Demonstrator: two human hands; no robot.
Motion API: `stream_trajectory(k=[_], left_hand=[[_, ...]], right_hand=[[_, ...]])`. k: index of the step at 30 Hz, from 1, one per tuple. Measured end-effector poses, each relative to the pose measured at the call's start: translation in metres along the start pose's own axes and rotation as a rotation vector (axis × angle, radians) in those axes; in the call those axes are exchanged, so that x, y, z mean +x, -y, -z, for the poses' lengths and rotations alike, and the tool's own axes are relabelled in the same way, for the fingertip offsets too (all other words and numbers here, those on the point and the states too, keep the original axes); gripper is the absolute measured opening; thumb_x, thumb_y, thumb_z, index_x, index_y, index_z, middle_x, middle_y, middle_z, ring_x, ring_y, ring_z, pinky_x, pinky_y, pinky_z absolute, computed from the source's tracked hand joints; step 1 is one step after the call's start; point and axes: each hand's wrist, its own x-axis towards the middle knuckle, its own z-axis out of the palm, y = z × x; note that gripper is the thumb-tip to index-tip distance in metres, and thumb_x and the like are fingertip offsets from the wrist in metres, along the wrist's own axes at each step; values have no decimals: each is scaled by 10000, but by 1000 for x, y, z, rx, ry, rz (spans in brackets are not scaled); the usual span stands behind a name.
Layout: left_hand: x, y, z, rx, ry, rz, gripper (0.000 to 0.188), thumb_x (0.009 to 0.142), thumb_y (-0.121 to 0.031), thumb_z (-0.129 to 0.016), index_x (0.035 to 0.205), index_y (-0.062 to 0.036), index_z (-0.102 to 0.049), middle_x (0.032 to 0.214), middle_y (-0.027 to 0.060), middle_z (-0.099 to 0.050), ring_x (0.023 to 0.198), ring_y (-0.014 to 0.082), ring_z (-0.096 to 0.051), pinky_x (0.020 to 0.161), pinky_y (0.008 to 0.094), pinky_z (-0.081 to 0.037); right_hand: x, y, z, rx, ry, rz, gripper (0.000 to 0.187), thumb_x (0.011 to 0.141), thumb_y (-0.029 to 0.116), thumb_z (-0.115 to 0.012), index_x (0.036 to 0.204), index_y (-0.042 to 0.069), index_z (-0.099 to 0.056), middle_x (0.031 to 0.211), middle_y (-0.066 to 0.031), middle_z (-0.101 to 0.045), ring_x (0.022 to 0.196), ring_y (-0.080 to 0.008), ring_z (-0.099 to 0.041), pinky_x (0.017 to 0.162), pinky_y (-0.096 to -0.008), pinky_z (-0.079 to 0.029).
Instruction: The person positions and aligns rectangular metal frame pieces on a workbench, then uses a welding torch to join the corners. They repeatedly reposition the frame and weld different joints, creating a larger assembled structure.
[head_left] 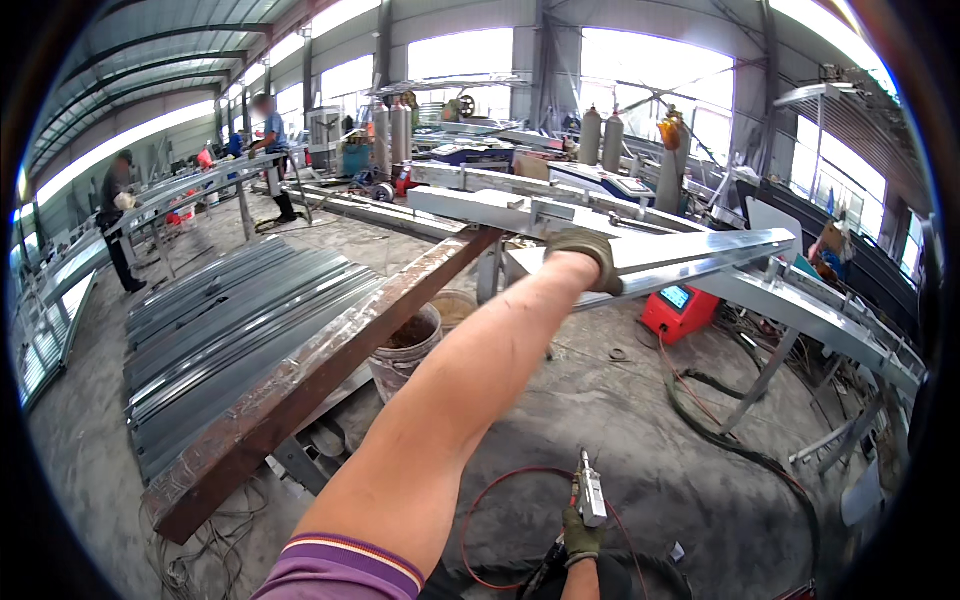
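My left arm stretches across the middle. Its hand [588, 258], in an olive glove, is closed over the near part of a long shiny metal profile [710, 250]. That profile lies on a grey steel work frame [780, 300], its far end pointing right. Low in the view, my right hand [580, 537], also gloved, grips a silver handheld welding gun [592, 498] whose nozzle points upward. A red hose [500, 478] loops beside the gun. The left fingertips are partly hidden by the hand itself.
A thick brown steel beam [330, 385] runs diagonally at left, near a bucket [405, 350]. Metal sheets [240, 330] lie on the floor. A red machine [680, 312], dark cables [720, 440] and gas cylinders [612, 140] stand beyond. Two people [118, 215] work far left.
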Motion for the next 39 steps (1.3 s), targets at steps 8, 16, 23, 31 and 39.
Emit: stream_trajectory(k=[8,16,23,31,39], left_hand=[[5,5,-7,114,-24,73,535,823,-382,-745,1244,-56,-802,1305,206,-760,1193,345,-745,1005,458,-589],[-37,-42,-44,707,-397,43,571,1061,-210,-492,1577,34,-467,1393,246,-641,1211,392,-618,968,602,-464],[-41,-25,-92,677,-523,-113,583,1073,-204,-467,1621,-14,-410,1395,214,-600,1226,368,-584,1046,634,-427],[-47,-46,-86,590,-535,-19,575,1081,-198,-444,1620,3,-426,1480,277,-578,1338,448,-548,1133,708,-358],[-128,74,-15,299,-779,-266,606,1019,-475,-670,1499,-112,-600,1544,181,-548,1493,344,-426,1244,502,-306]], right_hand=[[-3,-7,-9,-115,-22,-9,450,914,405,-772,1171,36,-769,1012,-156,-811,978,-308,-796,817,-431,-592],[-7,2,-7,-256,-55,-32,466,849,345,-870,1184,36,-776,1045,-109,-817,947,-256,-788,853,-424,-601],[-6,-3,-2,-20,-70,-44,446,856,369,-866,1157,53,-773,1038,-107,-807,945,-265,-780,828,-410,-594],[-24,58,0,134,-24,207,358,892,112,-832,1214,14,-709,1008,-21,-732,881,-145,-684,781,-345,-572],[-55,185,17,392,-7,356,215,958,9,-765,1161,51,-709,1007,6,-682,857,-125,-621,739,-320,-530]])
